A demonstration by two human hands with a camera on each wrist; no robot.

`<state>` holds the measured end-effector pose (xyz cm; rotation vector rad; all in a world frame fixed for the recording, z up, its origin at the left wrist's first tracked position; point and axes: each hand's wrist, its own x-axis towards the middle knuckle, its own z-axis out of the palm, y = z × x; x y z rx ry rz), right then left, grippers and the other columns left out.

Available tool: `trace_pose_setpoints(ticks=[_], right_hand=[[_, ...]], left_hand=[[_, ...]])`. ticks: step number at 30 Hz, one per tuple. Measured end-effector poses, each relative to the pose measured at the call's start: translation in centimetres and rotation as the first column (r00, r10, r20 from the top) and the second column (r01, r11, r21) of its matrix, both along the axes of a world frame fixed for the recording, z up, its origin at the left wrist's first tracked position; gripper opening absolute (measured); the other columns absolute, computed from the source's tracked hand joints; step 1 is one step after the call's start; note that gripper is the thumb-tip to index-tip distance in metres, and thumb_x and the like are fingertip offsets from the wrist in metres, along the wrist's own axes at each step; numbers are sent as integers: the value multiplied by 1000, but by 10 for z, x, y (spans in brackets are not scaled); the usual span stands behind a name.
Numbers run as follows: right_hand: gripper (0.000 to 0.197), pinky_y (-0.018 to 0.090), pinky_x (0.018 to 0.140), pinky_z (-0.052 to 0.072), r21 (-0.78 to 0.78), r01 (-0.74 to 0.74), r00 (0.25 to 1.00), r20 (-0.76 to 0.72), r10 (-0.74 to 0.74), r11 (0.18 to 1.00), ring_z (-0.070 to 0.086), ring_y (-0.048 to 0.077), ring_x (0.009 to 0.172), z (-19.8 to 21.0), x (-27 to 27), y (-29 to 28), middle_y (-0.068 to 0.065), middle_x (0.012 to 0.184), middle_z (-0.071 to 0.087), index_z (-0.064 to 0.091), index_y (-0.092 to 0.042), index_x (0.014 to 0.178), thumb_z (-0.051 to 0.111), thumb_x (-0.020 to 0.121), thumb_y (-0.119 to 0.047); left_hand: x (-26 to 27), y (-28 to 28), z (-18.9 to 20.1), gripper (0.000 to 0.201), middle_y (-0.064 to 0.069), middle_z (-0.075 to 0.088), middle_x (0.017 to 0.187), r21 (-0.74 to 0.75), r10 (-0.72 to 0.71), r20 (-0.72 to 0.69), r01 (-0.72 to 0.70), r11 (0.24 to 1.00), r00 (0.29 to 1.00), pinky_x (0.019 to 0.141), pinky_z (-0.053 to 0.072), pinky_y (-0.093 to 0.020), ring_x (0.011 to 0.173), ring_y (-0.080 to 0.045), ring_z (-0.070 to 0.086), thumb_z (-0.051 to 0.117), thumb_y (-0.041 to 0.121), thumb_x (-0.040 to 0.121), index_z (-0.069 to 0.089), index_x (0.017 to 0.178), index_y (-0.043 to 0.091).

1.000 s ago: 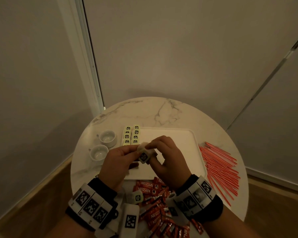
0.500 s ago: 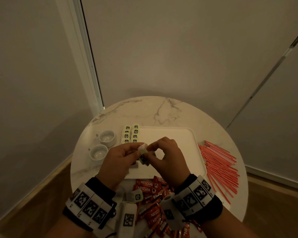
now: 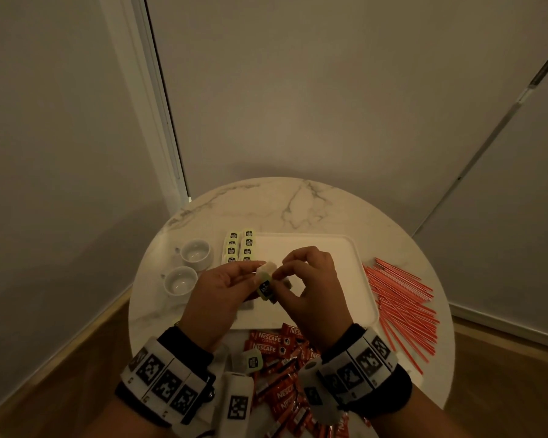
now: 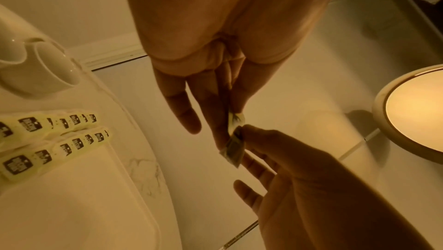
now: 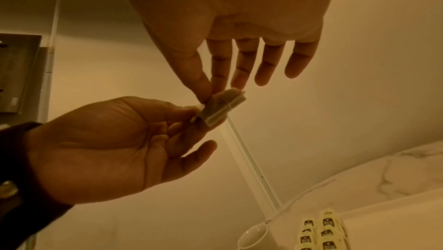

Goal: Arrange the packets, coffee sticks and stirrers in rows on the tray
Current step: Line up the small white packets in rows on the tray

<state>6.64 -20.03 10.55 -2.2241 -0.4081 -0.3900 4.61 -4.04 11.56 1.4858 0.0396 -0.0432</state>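
Over the white tray (image 3: 329,248), both hands hold a small stack of pale green packets (image 3: 265,281). My left hand (image 3: 254,275) pinches its left side between thumb and fingers. My right hand (image 3: 280,276) pinches the right edge with thumb and forefinger (image 5: 217,83), its other fingers spread. The left wrist view shows the stack (image 4: 233,148) edge-on between both hands. Two rows of green packets (image 3: 239,246) lie at the tray's far left corner. Red coffee sticks (image 3: 276,346) are heaped near me, and red stirrers (image 3: 399,298) lie right of the tray.
Two white cups (image 3: 196,252) (image 3: 179,279) stand on the round marble table (image 3: 298,203), left of the tray. One loose green packet (image 3: 253,361) lies among the coffee sticks by my left wrist. Walls close in behind the table.
Both hands stay above the tray with the stack between them. The stack has turned slightly, and my right fingers have shifted along its edge.
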Motion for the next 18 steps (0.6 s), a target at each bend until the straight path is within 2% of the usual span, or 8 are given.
trace_pose_setpoints(ticks=[3,5,8,10,13,18], right_hand=[[27,34,82,44,24,-8,994,-112,10,1000,44,8,97,3,0,2,-15,95,53,67,-24,79,54,73,-48],[25,33,83,43,22,-14,988,-155,18,1000,44,8,98,3,1,3,-15,97,54,67,-23,79,56,73,-45],[22,19,82,38,12,-39,979,-200,41,999,43,7,99,4,0,4,-14,99,55,68,-23,77,61,76,-44],[11,11,80,32,37,-45,965,-258,53,998,44,5,101,7,0,5,-15,100,55,65,-29,73,68,78,-38],[19,13,77,34,130,-51,928,-360,95,990,50,5,102,9,1,5,-12,102,57,62,-34,65,74,78,-26],[19,9,77,40,250,-37,879,-453,151,968,57,3,96,16,2,3,-6,102,60,67,-26,65,75,76,-13]], left_hand=[[-4,0,5,18,-5,76,93,72,-42,67,37,997,997,85,57,-30,94,-21,71,58,8,90,69,103,15],[-4,1,5,18,-1,76,93,161,-63,93,48,986,994,86,56,-30,94,-15,71,60,11,90,70,102,20],[-4,5,2,22,1,76,93,327,-105,118,61,943,988,87,57,-35,91,-14,71,61,13,92,68,104,29],[-4,7,2,26,2,75,97,398,-128,133,65,915,983,86,57,-34,93,-11,70,60,13,93,65,104,36],[-5,9,6,29,1,75,96,444,-157,138,80,893,978,86,57,-30,92,-9,70,61,13,92,63,104,40],[-8,6,8,32,3,75,83,469,-193,151,102,877,969,83,58,-33,80,-7,72,65,13,89,59,111,36]])
